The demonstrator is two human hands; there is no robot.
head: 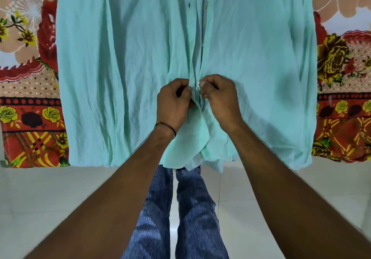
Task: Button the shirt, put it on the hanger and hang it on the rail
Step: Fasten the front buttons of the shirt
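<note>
Pinching both front edges of the shirt (pixel 120 68) together at the middle opening, low on the garment. Fingers of left hand (pixel 173 103) curled, gripping the left front edge just beside the opening. Thumb and forefinger of right hand (pixel 221 98) pinching the right front edge, with a small pale button (pixel 198 84) showing at the fingertips. Both hands nearly touching, knuckles up, button between them. Cannot tell whether button sits through its hole.

Shirt pale green, creased, spread front-up over a flowered blanket (pixel 30 102), hem hanging past the blanket's edge above the pale tiled floor (pixel 60 198). Above the hands, front edges lying side by side along a narrow line; below the hands, edges parted and folded back. One dark buttonhole (pixel 189 4) visible near the top.

Thin dark thread band (pixel 167 128) round left wrist. Blue jeans (pixel 192 208) below the hem.
</note>
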